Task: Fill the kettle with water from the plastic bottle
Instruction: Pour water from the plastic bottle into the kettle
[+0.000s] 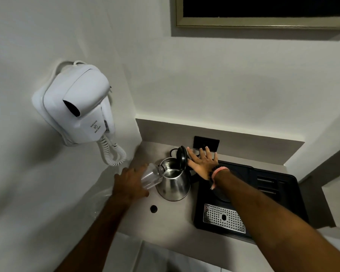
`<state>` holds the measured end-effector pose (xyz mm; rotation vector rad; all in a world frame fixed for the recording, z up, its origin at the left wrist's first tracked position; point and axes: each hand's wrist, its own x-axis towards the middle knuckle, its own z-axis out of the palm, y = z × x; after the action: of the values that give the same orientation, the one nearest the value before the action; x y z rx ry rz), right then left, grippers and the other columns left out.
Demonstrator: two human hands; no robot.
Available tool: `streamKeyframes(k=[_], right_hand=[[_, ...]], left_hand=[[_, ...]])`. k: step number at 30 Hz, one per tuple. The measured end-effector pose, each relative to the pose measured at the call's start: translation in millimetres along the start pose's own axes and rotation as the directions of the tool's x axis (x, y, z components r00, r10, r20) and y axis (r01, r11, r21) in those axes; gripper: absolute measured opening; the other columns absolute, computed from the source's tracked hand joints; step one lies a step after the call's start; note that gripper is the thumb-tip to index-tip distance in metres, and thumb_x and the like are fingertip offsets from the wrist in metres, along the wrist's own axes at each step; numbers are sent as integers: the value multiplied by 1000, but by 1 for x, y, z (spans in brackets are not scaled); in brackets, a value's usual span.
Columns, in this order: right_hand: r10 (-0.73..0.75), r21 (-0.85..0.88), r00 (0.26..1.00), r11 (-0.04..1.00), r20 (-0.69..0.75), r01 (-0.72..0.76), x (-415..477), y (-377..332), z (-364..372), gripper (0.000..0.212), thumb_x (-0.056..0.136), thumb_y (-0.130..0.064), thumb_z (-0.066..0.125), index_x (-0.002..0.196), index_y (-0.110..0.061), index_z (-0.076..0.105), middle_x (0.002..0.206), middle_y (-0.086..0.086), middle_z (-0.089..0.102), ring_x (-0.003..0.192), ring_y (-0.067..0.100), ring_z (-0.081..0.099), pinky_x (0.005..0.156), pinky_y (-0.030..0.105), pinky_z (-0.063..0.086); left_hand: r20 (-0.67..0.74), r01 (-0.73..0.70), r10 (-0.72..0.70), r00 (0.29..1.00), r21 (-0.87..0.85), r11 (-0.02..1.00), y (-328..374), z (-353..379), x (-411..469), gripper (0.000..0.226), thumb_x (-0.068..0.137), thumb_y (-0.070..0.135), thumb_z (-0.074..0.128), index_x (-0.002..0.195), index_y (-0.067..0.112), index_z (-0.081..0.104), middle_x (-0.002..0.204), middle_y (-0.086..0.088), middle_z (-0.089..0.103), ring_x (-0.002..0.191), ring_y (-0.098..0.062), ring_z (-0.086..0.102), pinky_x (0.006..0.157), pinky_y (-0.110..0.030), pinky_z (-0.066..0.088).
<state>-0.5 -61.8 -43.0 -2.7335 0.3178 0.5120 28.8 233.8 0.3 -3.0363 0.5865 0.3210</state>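
A steel kettle (174, 183) stands on the grey counter (171, 222), its black lid (182, 157) tipped up and open. My left hand (129, 183) grips a clear plastic bottle (151, 176), which is tilted with its neck at the kettle's open mouth. Water shines inside the kettle. To the right of the lid, my right hand (203, 162) is spread flat with fingers apart and holds nothing. A pink band and dark beads circle that wrist.
A black tray (273, 193) with a perforated metal drip plate (224, 217) lies right of the kettle. Behind it sits a black wall socket (206, 143). A white wall hair dryer (77, 107) with a coiled cord hangs at the left. A round hole (153, 208) marks the counter.
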Motion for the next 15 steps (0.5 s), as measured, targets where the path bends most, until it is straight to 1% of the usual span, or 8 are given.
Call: streamKeyframes(k=[3, 8, 10, 12, 14, 15], right_hand=[[6, 17, 1000, 1000, 13, -7, -2, -2, 2, 68, 92, -76, 10, 152, -52, -12, 169, 16, -4, 152, 39, -17, 118, 67, -10], [13, 38, 1000, 999, 28, -14, -3, -2, 0, 72, 88, -78, 9, 152, -52, -13, 168, 17, -4, 152, 39, -18, 117, 68, -10], [12, 40, 999, 999, 31, -14, -3, -2, -1, 73, 88, -79, 9, 152, -52, -13, 168, 17, -5, 152, 39, -18, 117, 68, -10], [17, 46, 999, 999, 33, -18, -3, -3, -1, 73, 88, -80, 9, 152, -52, -12, 168, 17, -4, 152, 39, -18, 117, 68, -11], [25, 51, 999, 998, 32, -26, -3, -3, 0, 73, 88, -80, 9, 152, -52, -11, 168, 16, -3, 152, 38, -18, 117, 67, -11], [26, 51, 999, 998, 35, -27, -3, -3, 0, 73, 88, -80, 9, 152, -52, -11, 168, 16, -3, 152, 38, -18, 116, 67, -11]], left_hand=[[1, -28, 28, 1000, 59, 998, 3, -7, 2, 109, 61, 58, 81, 150, 41, 20, 134, -2, 56, 120, -27, 52, 94, -47, 44], [-60, -72, 87, 994, 213, 974, 4, -13, 2, 105, 62, 56, 82, 150, 39, 27, 133, 0, 57, 118, -26, 54, 94, -44, 45], [-66, -78, 96, 993, 232, 970, 5, -17, 3, 103, 62, 54, 84, 149, 37, 32, 130, -1, 59, 117, -28, 55, 94, -44, 44], [-70, -81, 101, 992, 250, 965, 9, -23, 3, 98, 59, 50, 87, 144, 34, 42, 123, -4, 64, 112, -30, 58, 93, -47, 45], [-105, -83, 119, 987, 295, 952, 14, -32, 2, 91, 52, 46, 91, 134, 31, 55, 110, -6, 68, 102, -32, 62, 88, -50, 49], [-108, -81, 120, 987, 312, 947, 17, -36, 1, 91, 52, 46, 91, 134, 32, 54, 110, -6, 68, 103, -32, 62, 89, -51, 49]])
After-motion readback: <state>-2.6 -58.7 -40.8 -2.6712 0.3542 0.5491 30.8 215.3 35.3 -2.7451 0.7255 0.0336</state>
